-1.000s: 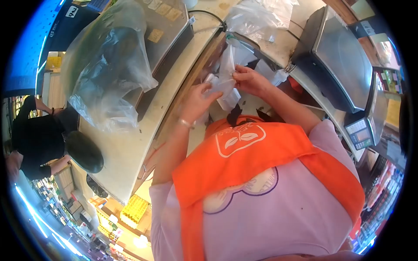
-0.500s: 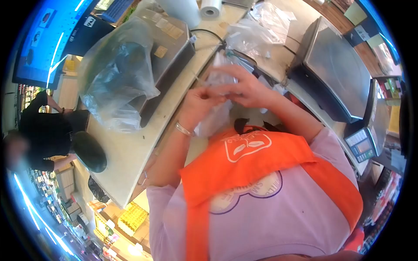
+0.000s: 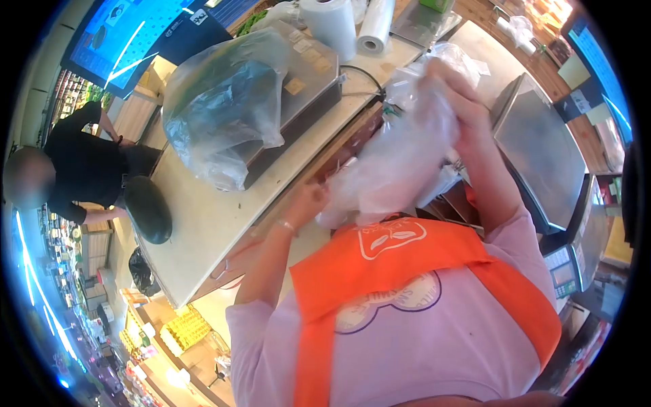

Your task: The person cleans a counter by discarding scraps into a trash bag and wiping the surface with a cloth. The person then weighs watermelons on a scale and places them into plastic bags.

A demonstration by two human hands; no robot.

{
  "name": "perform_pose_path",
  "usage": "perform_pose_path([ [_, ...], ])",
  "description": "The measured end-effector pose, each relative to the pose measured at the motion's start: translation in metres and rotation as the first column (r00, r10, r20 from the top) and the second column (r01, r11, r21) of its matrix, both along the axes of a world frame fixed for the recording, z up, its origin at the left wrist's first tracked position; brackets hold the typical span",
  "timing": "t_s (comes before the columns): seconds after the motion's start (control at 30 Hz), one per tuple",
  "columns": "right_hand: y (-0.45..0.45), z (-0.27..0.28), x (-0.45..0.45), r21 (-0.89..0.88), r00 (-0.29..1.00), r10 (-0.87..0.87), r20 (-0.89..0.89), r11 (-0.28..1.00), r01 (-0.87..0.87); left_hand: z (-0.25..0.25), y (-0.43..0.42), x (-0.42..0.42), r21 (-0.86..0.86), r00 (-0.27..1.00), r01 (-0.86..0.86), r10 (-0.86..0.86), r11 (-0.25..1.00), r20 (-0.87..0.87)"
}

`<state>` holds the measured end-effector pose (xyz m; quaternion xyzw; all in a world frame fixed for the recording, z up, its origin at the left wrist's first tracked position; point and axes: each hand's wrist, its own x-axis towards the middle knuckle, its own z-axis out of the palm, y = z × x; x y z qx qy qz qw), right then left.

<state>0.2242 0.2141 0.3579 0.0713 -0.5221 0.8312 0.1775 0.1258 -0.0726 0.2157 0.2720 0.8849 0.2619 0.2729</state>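
Observation:
A translucent plastic bag [image 3: 397, 173], smeared by motion, hangs stretched between my two hands in front of the orange apron [image 3: 380, 251]. My right hand [image 3: 461, 102] is raised and closed on the bag's upper end. Lower down, my left hand [image 3: 312, 201] has its fingers curled at the bag's left edge, blurred. Whether anything is inside the bag, I cannot tell.
A large clear bag [image 3: 227, 102] drapes over a metal scale [image 3: 305, 74] at left. A dark oblong melon [image 3: 148, 210] lies at the counter's end, beside a person in black [image 3: 88, 159]. Bag rolls [image 3: 376, 27] stand behind; another scale [image 3: 542, 149] is at right.
My hands were together at the bag's top; now they are apart. The right hand has gone up and right, the left down, and the bag is spread between them. The view has shifted.

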Motion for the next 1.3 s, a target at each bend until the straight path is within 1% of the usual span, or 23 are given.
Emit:
perform_pose_path([
  [0.03,0.0,-0.007,-0.01,0.053,0.998,0.008,0.062,0.999,-0.011,0.016,0.007,0.006,-0.017,0.997,0.041,-0.042,0.999,-0.058],
  [0.07,0.003,-0.015,-0.024,0.104,0.992,0.013,0.122,0.994,-0.026,0.038,0.011,0.012,0.271,0.989,-0.147,0.132,0.951,0.074],
  [0.1,0.003,-0.016,-0.034,0.158,0.984,0.021,0.178,0.986,-0.049,0.086,0.024,0.02,0.507,0.934,-0.352,0.259,0.787,0.247],
  [0.17,-0.018,0.006,-0.04,0.278,0.957,0.247,0.152,0.918,-0.281,0.125,0.056,0.031,0.775,0.959,-0.281,0.147,0.566,0.241],
  [0.23,-0.041,0.023,-0.05,0.343,0.911,0.406,0.07,0.848,-0.404,0.133,0.051,0.028,0.767,0.971,-0.078,-0.124,0.637,0.202],
  [0.27,-0.04,0.03,-0.056,0.419,0.893,0.434,0.12,0.793,-0.442,0.132,0.038,0.02,0.62,0.911,0.127,-0.338,0.774,0.236],
  [0.33,-0.014,0.042,-0.063,0.564,0.859,0.462,0.221,0.658,-0.499,0.151,0.004,0.0,0.46,0.803,0.206,-0.418,0.864,0.425],
  [0.37,0.005,0.04,-0.065,0.606,0.796,0.465,0.387,0.523,-0.6,0.149,-0.028,-0.012,0.592,0.778,-0.04,-0.347,0.805,0.523],
  [0.4,0.017,0.024,-0.07,0.672,0.806,0.523,0.275,0.495,-0.551,0.147,-0.06,-0.024,0.686,0.73,-0.266,-0.323,0.677,0.602],
  [0.47,0.052,-0.036,-0.066,0.386,0.705,0.619,0.345,0.592,-0.708,0.146,-0.105,-0.033,0.717,0.717,-0.649,-0.112,0.255,0.688],
  [0.5,0.044,-0.037,-0.058,0.213,0.684,0.697,0.214,0.651,-0.729,0.168,-0.111,-0.033,0.68,0.696,-0.718,0.139,0.15,0.705],
  [0.57,0.049,-0.082,-0.075,0.018,0.836,0.543,0.082,0.838,-0.545,0.177,-0.117,-0.056,0.746,0.755,-0.638,-0.036,0.19,0.655],
  [0.63,0.03,-0.093,-0.092,-0.176,0.948,0.278,0.153,0.952,-0.251,0.187,-0.113,-0.075,0.782,0.777,-0.598,-0.114,0.176,0.62],
  [0.7,-0.012,-0.072,-0.137,-0.441,0.964,0.197,0.179,0.892,-0.1,0.209,-0.083,-0.103,0.795,0.789,-0.598,-0.099,0.105,0.606],
  [0.73,-0.017,-0.071,-0.158,-0.304,0.972,0.115,0.205,0.952,-0.048,0.217,-0.069,-0.122,0.8,0.795,-0.596,-0.092,0.069,0.6],
  [0.8,-0.016,-0.092,-0.215,-0.005,0.974,-0.059,0.218,0.998,0.062,0.222,-0.051,-0.177,0.876,0.883,-0.373,-0.174,0.304,0.436],
  [0.87,-0.02,-0.113,-0.255,0.289,0.956,-0.227,0.188,0.943,0.167,0.207,-0.034,-0.244,0.812,0.898,-0.357,-0.07,0.462,0.435],
  [0.9,-0.026,-0.119,-0.266,0.625,0.928,-0.364,0.081,0.744,0.237,0.193,-0.036,-0.272,0.767,0.889,-0.362,-0.051,0.53,0.455],
  [0.93,-0.031,-0.124,-0.276,0.86,0.891,-0.448,-0.067,0.427,0.28,0.179,-0.04,-0.299,0.716,0.88,-0.367,-0.029,0.595,0.475],
  [0.97,-0.034,-0.127,-0.282,0.958,0.853,-0.468,-0.231,0.042,0.283,0.169,-0.047,-0.317,0.658,0.869,-0.371,-0.005,0.655,0.495],
  [1.07,-0.041,-0.103,-0.271,0.917,0.909,-0.374,0.184,0.399,-0.021,0.155,-0.086,-0.328,0.593,0.847,-0.467,0.14,0.656,0.513],
  [1.17,-0.065,-0.072,-0.237,0.634,0.852,-0.218,0.475,0.757,-0.16,0.124,-0.151,-0.351,0.514,0.872,-0.329,0.047,0.792,0.487],
  [1.3,-0.089,-0.099,-0.239,0.608,0.798,-0.276,0.535,0.782,-0.137,0.096,-0.156,-0.286,0.521,0.731,-0.663,0.315,0.537,0.606],
])
